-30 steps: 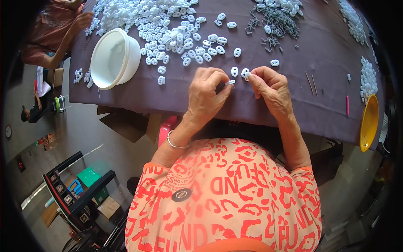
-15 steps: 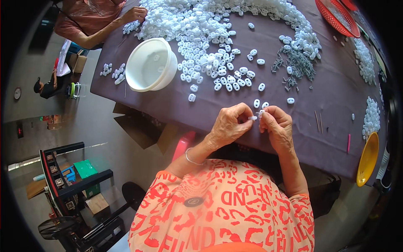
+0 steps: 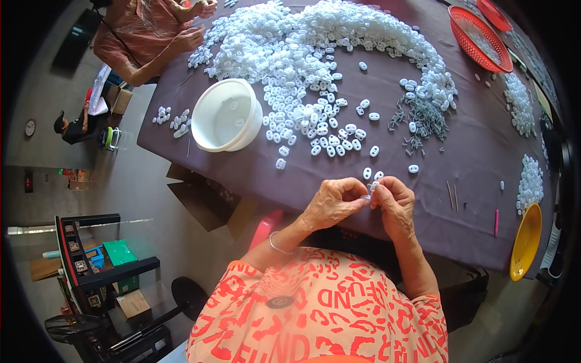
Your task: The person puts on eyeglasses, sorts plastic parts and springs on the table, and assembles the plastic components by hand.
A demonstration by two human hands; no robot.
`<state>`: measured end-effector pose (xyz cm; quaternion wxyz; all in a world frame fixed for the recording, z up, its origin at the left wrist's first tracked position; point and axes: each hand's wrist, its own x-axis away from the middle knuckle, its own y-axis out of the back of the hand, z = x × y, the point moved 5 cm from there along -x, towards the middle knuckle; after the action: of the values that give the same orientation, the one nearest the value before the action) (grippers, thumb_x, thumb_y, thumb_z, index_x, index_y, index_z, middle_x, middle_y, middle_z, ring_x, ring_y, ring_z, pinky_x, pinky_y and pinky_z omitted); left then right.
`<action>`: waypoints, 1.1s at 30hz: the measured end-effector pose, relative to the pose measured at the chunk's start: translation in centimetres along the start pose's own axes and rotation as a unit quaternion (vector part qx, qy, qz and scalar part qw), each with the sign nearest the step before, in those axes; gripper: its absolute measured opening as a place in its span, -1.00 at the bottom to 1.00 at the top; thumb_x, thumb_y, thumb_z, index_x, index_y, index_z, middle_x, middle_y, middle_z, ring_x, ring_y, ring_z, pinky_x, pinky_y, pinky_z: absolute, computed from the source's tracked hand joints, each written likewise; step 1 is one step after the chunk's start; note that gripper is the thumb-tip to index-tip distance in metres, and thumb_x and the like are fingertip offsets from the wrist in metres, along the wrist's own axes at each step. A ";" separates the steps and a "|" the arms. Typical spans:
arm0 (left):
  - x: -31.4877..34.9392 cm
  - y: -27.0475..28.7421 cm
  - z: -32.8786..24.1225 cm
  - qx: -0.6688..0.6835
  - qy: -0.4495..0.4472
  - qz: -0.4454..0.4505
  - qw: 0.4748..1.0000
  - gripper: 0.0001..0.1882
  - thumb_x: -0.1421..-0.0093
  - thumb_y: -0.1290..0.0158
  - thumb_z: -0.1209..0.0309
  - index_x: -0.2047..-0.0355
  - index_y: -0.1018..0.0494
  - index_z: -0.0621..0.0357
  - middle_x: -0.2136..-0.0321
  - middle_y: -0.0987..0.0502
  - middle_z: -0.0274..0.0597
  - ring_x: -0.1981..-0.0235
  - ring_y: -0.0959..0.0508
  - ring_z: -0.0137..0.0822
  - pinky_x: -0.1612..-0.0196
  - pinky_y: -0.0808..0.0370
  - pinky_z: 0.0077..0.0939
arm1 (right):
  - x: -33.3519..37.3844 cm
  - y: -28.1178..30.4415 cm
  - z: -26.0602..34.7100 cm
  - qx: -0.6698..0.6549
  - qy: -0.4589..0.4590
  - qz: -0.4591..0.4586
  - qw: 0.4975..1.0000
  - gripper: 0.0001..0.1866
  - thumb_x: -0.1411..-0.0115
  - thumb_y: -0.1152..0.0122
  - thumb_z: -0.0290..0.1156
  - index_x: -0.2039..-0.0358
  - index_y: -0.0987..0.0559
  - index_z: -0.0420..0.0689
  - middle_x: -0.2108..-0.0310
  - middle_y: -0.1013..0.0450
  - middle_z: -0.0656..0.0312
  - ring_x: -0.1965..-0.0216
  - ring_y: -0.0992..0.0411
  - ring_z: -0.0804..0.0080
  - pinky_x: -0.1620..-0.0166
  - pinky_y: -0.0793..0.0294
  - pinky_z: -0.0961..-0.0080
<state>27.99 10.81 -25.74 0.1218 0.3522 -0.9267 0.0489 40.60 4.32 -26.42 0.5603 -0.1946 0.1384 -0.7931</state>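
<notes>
Close to the table's near edge, my left hand (image 3: 336,202) pinches a small white oval plastic piece (image 3: 365,197) between thumb and fingertips. My right hand (image 3: 396,206) meets it fingertip to fingertip, closed on another white plastic piece (image 3: 374,185); fingers partly cover both pieces. Just beyond my fingertips lie two loose white two-holed pieces, one of them upright-looking (image 3: 367,173), the other (image 3: 379,175) almost touching my right fingers. A heap of little grey pins (image 3: 426,124) lies farther off to the right.
A big pile of white pieces (image 3: 272,54) covers the far table. At left stands a white bowl (image 3: 206,142); a yellow bowl (image 3: 525,242) and red basket (image 3: 467,45) are at right. Two thin sticks (image 3: 452,195) and a pink stick (image 3: 496,222) lie nearby. A co-worker's hands (image 3: 193,37) are at far left.
My hands have drawn closer together, bringing the two white pieces nearly into contact. The whole table sits lower in the view. Both of the co-worker's hands now show.
</notes>
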 end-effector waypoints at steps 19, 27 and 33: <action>-0.7 0.9 1.0 0.106 0.013 -0.081 0.991 -0.87 -0.11 -0.09 0.47 0.33 -0.46 0.24 0.50 -0.53 -0.28 0.52 -0.52 -0.51 0.51 -0.47 -0.69 | -0.2 1.0 -0.3 -0.087 -0.062 0.046 0.993 -0.90 -0.17 -0.04 -0.48 0.40 -0.44 -0.25 0.60 -0.36 0.29 0.61 -0.29 0.62 0.51 -0.29 0.66; -0.7 1.3 0.5 0.136 -0.004 -0.077 0.988 -0.75 -0.12 -0.08 0.46 0.18 -0.46 0.28 0.39 -0.56 -0.16 0.45 -0.56 -0.44 0.42 -0.49 -0.64 | -0.2 1.2 -0.1 -0.089 -0.099 0.006 0.991 -0.89 -0.16 -0.07 -0.45 0.40 -0.44 -0.24 0.62 -0.34 0.32 0.64 -0.25 0.66 0.58 -0.27 0.67; -1.0 1.9 0.5 0.167 0.010 -0.058 0.984 -0.79 -0.12 -0.07 0.46 0.23 -0.45 0.29 0.39 -0.56 -0.12 0.43 -0.56 -0.41 0.40 -0.49 -0.62 | -0.8 0.9 1.0 0.078 -0.066 -0.021 0.995 -0.84 -0.15 -0.13 -0.38 0.40 -0.48 -0.22 0.63 -0.32 0.38 0.65 -0.23 0.73 0.61 -0.23 0.76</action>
<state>27.35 12.76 -26.52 0.0729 0.4200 -0.8824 0.1992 42.01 4.77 -26.04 0.5645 -0.2054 0.0349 -0.7987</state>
